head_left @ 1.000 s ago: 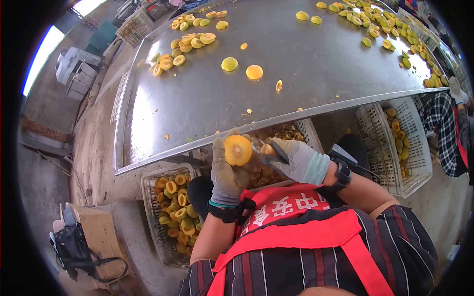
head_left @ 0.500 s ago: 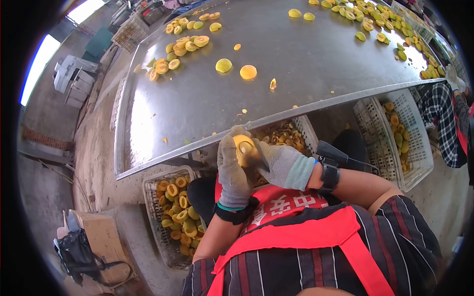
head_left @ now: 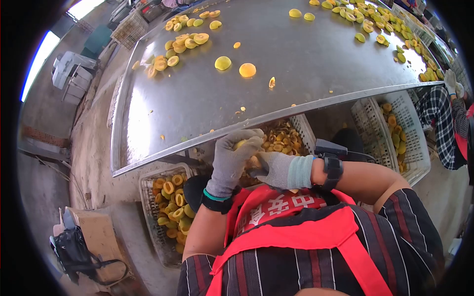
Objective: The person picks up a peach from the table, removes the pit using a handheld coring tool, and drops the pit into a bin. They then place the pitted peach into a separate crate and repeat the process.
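Both hands wear grey knit gloves and meet just below the near edge of the metal table (head_left: 187,103). My left hand (head_left: 232,160) is closed round a yellow peach half (head_left: 239,144), of which only a little shows between the fingers. Close against it, my right hand (head_left: 281,170) is closed too. A dark shape shows by its thumb, but I cannot make out what it grips. Beneath the hands stands a crate (head_left: 305,132) with small orange-brown fruit pieces. At lower left, another crate (head_left: 150,232) holds cut peach halves.
Peach halves (head_left: 185,43) lie in a group at the table's left, a larger pile (head_left: 385,22) at far right. A third crate (head_left: 414,130) stands right, beside a co-worker's gloved hand (head_left: 450,81). A cardboard box (head_left: 94,241) with a black bag (head_left: 74,251) is at lower left.
My left hand has turned over, fingers now covering the peach half whose cut face showed before. My right hand has shifted slightly down and stays close to it.
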The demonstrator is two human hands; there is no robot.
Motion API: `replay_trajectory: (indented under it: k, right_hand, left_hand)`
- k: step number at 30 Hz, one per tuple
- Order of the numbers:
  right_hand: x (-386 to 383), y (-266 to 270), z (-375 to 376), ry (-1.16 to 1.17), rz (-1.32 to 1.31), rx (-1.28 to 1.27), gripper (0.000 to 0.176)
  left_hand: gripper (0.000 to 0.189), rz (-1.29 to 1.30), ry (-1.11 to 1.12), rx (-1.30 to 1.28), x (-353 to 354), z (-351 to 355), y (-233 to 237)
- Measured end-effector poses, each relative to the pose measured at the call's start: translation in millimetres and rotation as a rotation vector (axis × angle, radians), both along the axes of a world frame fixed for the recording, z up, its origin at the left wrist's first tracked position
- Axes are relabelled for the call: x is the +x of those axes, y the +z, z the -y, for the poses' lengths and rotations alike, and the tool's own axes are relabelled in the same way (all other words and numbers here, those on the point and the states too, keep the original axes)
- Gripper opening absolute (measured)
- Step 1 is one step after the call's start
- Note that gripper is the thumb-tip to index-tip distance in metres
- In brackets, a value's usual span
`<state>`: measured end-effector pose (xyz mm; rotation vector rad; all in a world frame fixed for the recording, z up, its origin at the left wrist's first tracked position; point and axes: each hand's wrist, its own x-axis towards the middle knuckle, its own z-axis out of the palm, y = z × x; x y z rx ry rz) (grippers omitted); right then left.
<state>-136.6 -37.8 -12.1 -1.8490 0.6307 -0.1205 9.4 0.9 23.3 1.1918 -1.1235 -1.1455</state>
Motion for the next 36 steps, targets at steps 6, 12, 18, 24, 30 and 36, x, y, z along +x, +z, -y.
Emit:
replay_trajectory:
  k: [6, 12, 18, 24, 30, 36]
  right_hand:
    - [-8, 48, 4, 0.067, -0.068, 0.61, 0.029]
    - [-5, 66, -13, -0.058, 0.103, 0.908, 0.038]
    - [-10, 57, -13, -0.123, 0.113, 0.945, 0.029]
    - [-11, 43, -1, -0.064, 0.155, 0.776, 0.021]
    - [-18, 10, 21, 0.047, -0.059, 0.251, 0.025]
    - [-22, 4, 29, 0.111, -0.194, -0.134, 0.044]
  left_hand:
    - [0.022, -0.345, -0.076, 0.109, 6, -4, -5]
    - [0.035, -0.688, -0.07, -0.14, -1, -13, -7]
    - [0.041, -0.918, 0.077, 0.002, -19, -9, -5]
    - [0.04, -1.039, 0.231, -0.034, -9, 3, -12]
    - [0.026, -0.143, 0.592, -0.085, 92, -67, -6]
    - [0.042, 0.272, 0.597, 0.046, 91, -73, 26]
